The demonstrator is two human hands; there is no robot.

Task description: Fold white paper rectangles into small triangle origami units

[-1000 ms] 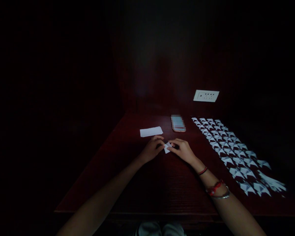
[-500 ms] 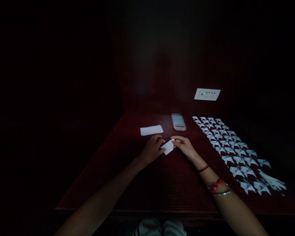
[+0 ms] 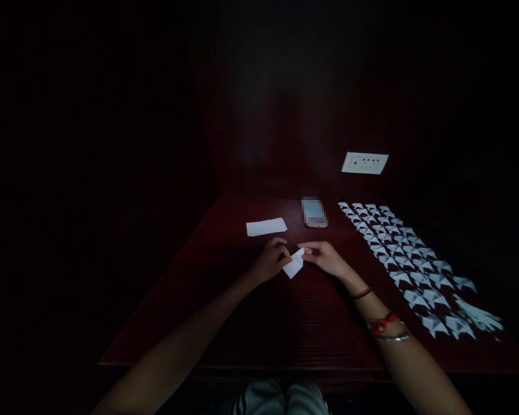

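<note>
Pt-folded white paper (image 3: 294, 264) resting btwn both hands, mid-table (image 3: 263, 331).
L hand (image 3: 269, 260) pinching its left side, R hand (image 3: 327, 257) gripping its upper-right edge; prob. still unfinished. Flat sheets (image 3: 266, 226) lying beyond, apparently unfolded; many folded pcs (image 3: 434, 324) sitting in rows at right, seemingly done; phone (image 3: 314, 212) lying btwn.

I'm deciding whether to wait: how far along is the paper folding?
Rows of folded papers on the right of the table look done. One small, seemingly part-folded sheet is in hand, between the left hand and right hand. The flat white stack looks left to do; I can't tell its sheet count.
</note>
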